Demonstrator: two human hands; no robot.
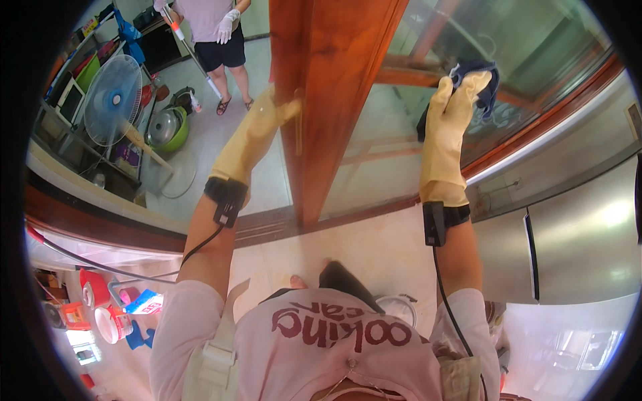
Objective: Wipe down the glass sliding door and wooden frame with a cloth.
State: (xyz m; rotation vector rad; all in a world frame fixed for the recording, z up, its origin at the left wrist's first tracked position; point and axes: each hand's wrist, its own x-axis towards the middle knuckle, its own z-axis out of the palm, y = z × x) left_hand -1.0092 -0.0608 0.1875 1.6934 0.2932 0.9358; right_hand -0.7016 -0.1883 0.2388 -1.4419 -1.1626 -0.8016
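My left hand (261, 118), in a yellow rubber glove, grips the edge of a brown wooden door frame (331, 80). Its thumb lies on the face of the frame, beside a narrow upright handle recess (299, 130), while the other fingers are partly hidden. Over to the right, my right hand (451, 115) wears a matching glove and presses a dark blue cloth (486, 92) against the glass pane (386, 120). Part of the cloth is hidden behind the fingers. Whitish streaks show on the glass near it.
Beyond the doorway a person (215, 30) with white gloves holds a long pole (193, 55). A standing fan (115, 97), shelving and a green basin (178, 133) are at left. Buckets (109, 323) stand behind me at left; a stainless-steel refrigerator (577, 240) is at right. Floor track (263, 225) crosses the threshold.
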